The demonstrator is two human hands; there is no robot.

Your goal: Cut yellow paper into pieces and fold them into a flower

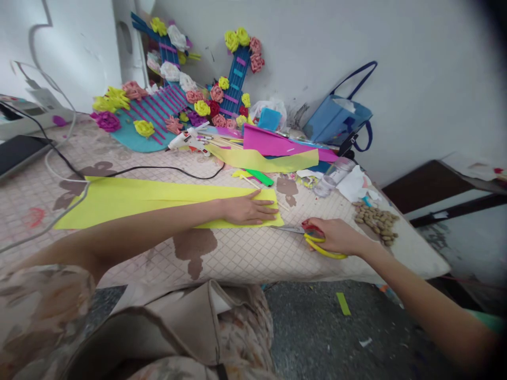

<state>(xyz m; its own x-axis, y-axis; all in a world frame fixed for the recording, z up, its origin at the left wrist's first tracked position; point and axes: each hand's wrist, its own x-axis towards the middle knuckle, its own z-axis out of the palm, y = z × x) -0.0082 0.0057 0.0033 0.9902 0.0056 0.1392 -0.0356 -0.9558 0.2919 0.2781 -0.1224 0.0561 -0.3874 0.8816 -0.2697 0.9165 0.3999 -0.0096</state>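
The yellow sheet lay lengthwise from the left part of the tabletop to its middle, a little in from the near edge, and the left hand pressed flat on its right end, fingers slightly apart. The right hand was clamped on the handles of the scissors, whose blade tips were at the sheet's near right corner; whether they had bitten in could not be told. For a clean cut, it seemed best to keep the left fingers clear of the blade line, hold the sheet taut, and make long, even strokes. Counted, there were one such sheet and one pair of scissors; toward the far edge, one glue gun, one yellow strip, one green strip and two flower-trimmed guitar shapes; near the far right corner, one blue bag; by the right edge, one heap of what looked like peanuts, too many to count.
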